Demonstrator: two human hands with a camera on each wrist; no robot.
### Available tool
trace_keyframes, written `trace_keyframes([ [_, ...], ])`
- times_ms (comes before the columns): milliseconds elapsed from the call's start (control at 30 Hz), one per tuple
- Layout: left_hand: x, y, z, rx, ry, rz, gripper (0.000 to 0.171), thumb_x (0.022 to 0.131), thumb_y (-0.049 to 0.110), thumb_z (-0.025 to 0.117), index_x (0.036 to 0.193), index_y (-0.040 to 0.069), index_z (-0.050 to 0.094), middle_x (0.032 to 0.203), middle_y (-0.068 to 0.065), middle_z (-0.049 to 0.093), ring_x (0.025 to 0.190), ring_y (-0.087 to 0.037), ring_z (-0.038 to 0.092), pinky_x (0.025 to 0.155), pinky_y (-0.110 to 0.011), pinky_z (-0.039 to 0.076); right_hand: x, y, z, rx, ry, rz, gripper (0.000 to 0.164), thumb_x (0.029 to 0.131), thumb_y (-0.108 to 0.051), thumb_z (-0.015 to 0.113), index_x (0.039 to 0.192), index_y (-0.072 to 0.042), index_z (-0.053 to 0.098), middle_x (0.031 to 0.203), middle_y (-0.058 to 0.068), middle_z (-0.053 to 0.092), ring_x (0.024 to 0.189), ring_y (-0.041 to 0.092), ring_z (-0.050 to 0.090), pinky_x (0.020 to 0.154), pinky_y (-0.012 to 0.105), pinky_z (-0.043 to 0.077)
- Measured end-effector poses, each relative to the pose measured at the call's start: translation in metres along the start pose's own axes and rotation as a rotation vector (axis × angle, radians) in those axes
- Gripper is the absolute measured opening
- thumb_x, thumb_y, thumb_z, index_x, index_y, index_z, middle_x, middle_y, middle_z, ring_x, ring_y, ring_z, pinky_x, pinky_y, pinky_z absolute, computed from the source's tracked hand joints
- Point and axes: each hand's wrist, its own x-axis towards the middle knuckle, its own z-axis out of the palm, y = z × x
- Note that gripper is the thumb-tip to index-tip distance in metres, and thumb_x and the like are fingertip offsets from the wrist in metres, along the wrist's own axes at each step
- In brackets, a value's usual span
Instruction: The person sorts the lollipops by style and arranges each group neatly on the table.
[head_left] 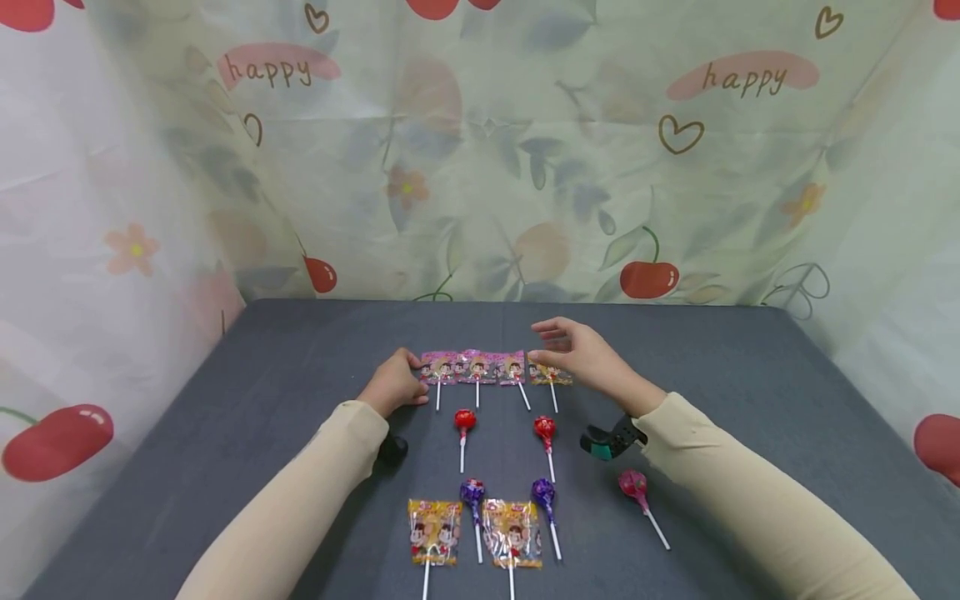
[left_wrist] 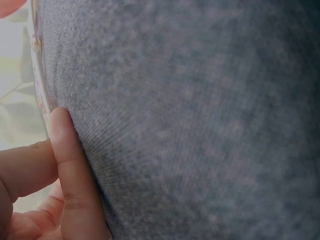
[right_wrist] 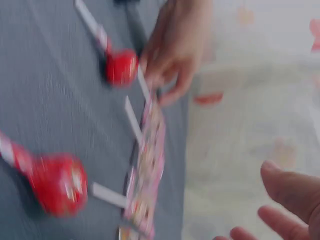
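Observation:
Along the back lies a row of flat lollipops. Three have pink wrappers, and the leftmost pink-wrapped lollipop (head_left: 438,367) has my left hand (head_left: 393,385) at its left edge. In the left wrist view, a straight fingertip (left_wrist: 61,122) touches the table beside a white stick (left_wrist: 42,80). At the row's right end, a yellow-wrapped lollipop (head_left: 552,377) is partly covered by my right hand (head_left: 585,357). That hand hovers with its fingers spread and nothing in them. The right wrist view is blurred, showing its thumb (right_wrist: 290,190) apart from the fingers.
Two red lollipops (head_left: 465,419) (head_left: 545,430) lie in front of the row. Nearer are two purple ones (head_left: 472,492) (head_left: 543,492) and two yellow-wrapped flat ones (head_left: 435,532) (head_left: 512,533). A pink ball lollipop (head_left: 633,483) lies apart at the right on the dark tabletop (head_left: 735,392). Patterned curtain (head_left: 487,183) surrounds the table.

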Motion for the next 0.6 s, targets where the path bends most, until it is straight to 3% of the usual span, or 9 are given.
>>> trace_keyframes([
  [267, -0.001, 0.001, -0.001, -0.001, 0.000, 0.002, 0.040, 0.087, -0.006, 0.066, 0.119, 0.006, 0.045, 0.100, -0.017, 0.048, 0.060, -0.012, 0.055, 0.053, -0.019, 0.055, -0.043, -0.020, 0.022, 0.092, -0.070, -0.219, 0.048, 0.090, -0.024, 0.069, 0.133, -0.009, 0.054, 0.136, 0.014, 0.055, 0.127, 0.031, 0.052, 0.102, 0.046, 0.047],
  [433, -0.001, 0.001, 0.000, -0.004, 0.004, -0.006, 0.040, 0.087, -0.006, 0.066, 0.119, 0.006, 0.045, 0.100, -0.017, 0.048, 0.060, -0.013, 0.055, 0.052, -0.019, 0.054, -0.063, -0.015, 0.043, 0.052, -0.167, -0.275, 0.048, 0.087, -0.028, 0.072, 0.129, -0.010, 0.057, 0.131, 0.011, 0.059, 0.124, 0.026, 0.055, 0.105, 0.042, 0.045],
  [600, 0.000, 0.001, 0.000, 0.002, 0.009, -0.013, 0.040, 0.087, -0.005, 0.066, 0.119, 0.007, 0.045, 0.101, -0.016, 0.049, 0.061, -0.013, 0.055, 0.052, -0.019, 0.054, -0.078, -0.010, 0.060, 0.015, -0.305, -0.266, 0.045, 0.085, -0.026, 0.074, 0.123, -0.007, 0.060, 0.126, 0.009, 0.063, 0.119, 0.024, 0.058, 0.102, 0.041, 0.048],
])
